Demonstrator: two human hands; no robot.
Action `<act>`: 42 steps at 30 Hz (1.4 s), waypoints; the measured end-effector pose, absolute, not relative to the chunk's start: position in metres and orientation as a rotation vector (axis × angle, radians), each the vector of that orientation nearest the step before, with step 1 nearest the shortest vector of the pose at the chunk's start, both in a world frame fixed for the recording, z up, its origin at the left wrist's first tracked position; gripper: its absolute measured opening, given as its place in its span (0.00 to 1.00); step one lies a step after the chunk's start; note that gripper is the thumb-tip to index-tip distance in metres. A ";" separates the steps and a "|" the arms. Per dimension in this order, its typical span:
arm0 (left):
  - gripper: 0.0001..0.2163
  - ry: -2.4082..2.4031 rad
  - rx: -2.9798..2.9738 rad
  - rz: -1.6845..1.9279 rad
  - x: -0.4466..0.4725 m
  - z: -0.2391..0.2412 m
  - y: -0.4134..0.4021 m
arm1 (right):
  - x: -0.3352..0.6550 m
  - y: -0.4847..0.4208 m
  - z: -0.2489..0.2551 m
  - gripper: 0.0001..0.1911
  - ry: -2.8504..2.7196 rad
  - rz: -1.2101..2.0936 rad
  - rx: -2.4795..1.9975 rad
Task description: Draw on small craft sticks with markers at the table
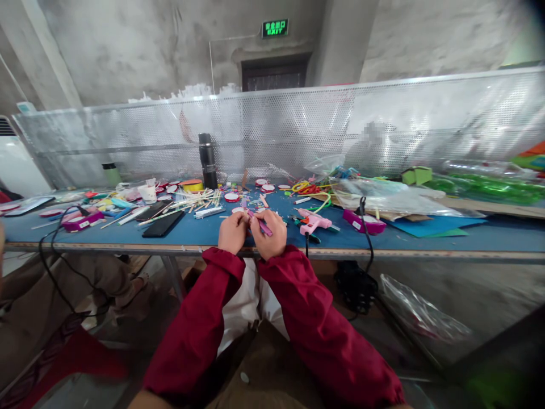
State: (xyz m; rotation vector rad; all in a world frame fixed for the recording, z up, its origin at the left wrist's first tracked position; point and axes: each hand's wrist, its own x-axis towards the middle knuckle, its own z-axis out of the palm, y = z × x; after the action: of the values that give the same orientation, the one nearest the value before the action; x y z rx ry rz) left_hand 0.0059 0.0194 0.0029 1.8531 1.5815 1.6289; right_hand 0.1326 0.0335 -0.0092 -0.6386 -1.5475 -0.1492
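"What are we holding?"

"A slim, straight purple piece (264, 227), at the clock's centre, just over the near table edge. Our right hand (272, 236) grasps it and covers part of it. Our left hand (232, 232) bunches beside it, fingertips drawn in; we cannot tell what it pinches."

"And around us?"

"We sit at a blue table (198, 234), with a pink glue gun (313, 222) at three o'clock and a flat black case (164, 225) at nine. At twelve, a perforated metal panel (289, 130) runs along the back, before a rough grey wall (128, 40) bearing a lit green exit sign (275, 28)."

"Containers?"

"We see a black bottle (207, 165) upright at eleven and a dark-lidded green bottle (111, 175) at ten; their contents are hidden. At two lies a clear plastic bag (378, 197); we cannot make out what it holds."
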 end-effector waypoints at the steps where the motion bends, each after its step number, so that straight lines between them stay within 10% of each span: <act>1: 0.11 1.583 1.852 1.631 0.006 0.002 0.020 | 0.133 0.034 -0.009 0.06 -1.555 -0.150 -0.634; 42: 0.12 1.429 1.787 1.568 0.007 0.005 0.015 | 0.135 0.028 -0.005 0.03 -1.507 -0.096 -0.660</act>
State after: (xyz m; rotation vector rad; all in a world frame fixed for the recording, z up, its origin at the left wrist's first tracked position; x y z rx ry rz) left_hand 0.0067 0.0149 0.0045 1.7868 1.4294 1.5683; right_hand 0.1351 0.0280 -0.0048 -0.6600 -1.5070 -0.0963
